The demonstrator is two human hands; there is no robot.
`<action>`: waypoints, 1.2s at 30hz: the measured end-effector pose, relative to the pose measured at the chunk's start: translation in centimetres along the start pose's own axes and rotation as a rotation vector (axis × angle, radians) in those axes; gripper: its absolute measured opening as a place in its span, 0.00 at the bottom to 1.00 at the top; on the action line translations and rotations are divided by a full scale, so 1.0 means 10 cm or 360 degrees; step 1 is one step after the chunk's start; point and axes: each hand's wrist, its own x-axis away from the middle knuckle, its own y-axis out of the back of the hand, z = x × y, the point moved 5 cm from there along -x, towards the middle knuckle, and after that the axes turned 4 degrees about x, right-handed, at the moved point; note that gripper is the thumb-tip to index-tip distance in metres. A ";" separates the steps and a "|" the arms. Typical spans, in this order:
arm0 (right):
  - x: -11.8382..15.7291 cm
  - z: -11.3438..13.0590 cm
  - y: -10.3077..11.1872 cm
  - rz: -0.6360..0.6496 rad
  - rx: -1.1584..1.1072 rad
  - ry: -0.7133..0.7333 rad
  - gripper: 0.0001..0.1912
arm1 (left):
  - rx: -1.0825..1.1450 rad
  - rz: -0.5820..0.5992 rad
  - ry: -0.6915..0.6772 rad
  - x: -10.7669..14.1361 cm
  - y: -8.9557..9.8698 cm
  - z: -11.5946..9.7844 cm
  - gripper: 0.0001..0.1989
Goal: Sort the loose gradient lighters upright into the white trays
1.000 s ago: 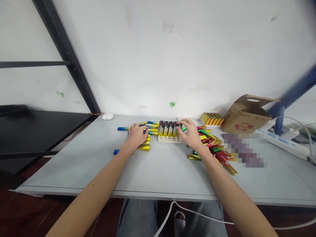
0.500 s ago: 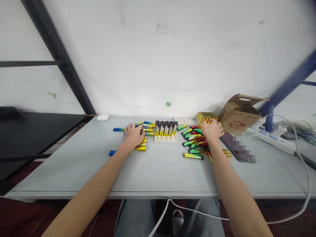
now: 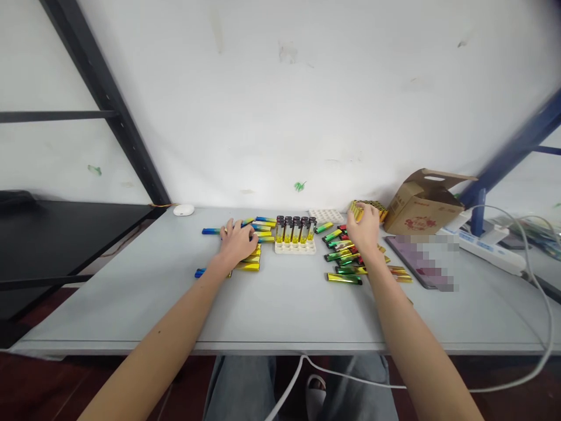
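Note:
My left hand lies with spread fingers over several shiny blue-to-yellow sticks; its palm hides some of them. My right hand hovers at the back right, fingers bent and apart, by a packed block of upright yellow cylinders. Nothing shows in its grasp. Under and beside the right wrist are scattered green, yellow and red shiny sticks with black ends. Between the hands, a white holder with holes carries rows of upright silver-and-yellow, dark-topped cylinders; its front holes are bare.
Behind the holder lies another white perforated tray. An open cardboard box stands at the back right, near a dark flat device and a white power strip. A small white case sits at the back left. A white cable loops past the edge.
My right hand has shifted left from beside the sticks' far right, and its fingers now bend by the yellow cylinders. Some sticks under its arm lie differently. My left hand has hardly moved.

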 end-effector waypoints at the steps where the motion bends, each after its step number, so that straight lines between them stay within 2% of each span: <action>1: 0.03 0.12 -0.01 -0.0026 -0.0086 0.0122 0.17 | 0.0027 0.0002 -0.0007 -0.01 0.00 0.01 0.13; 4: 0.13 0.40 -0.01 -0.0052 -0.0262 0.0349 0.15 | 0.0144 -0.0005 -0.0015 -0.03 0.01 0.02 0.09; 7: 0.21 0.54 -0.01 -0.0041 -0.0369 0.0417 0.14 | 0.0229 -0.0024 -0.0052 -0.05 0.04 0.01 0.05; 18: 0.33 0.64 -0.06 0.0000 -0.0511 0.0426 0.12 | 0.0462 -0.0010 -0.0233 -0.02 0.20 -0.09 0.04; 21: 0.37 0.69 -0.07 -0.0001 -0.0518 0.0470 0.11 | 0.0577 -0.0145 -0.0271 -0.01 0.32 -0.14 0.08; 25: 0.51 0.87 -0.03 -0.0003 -0.0527 0.0688 0.10 | 0.0757 -0.0526 -0.0428 0.06 0.53 -0.27 0.13; 27: 0.63 1.04 -0.02 0.0066 -0.0537 0.0860 0.09 | 0.0792 -0.0723 -0.0574 0.14 0.62 -0.37 0.13; 30: 0.82 1.28 -0.04 0.0250 -0.0519 0.1055 0.11 | 0.0785 -0.0906 -0.0830 0.27 0.71 -0.55 0.10; 33: 0.93 1.42 -0.06 0.0358 -0.0541 0.0981 0.14 | 0.0814 -0.0980 -0.0969 0.39 0.74 -0.70 0.08; 36: 0.96 1.45 -0.07 0.0501 -0.0791 0.0823 0.12 | 0.0822 -0.0994 -0.1057 0.48 0.73 -0.82 0.09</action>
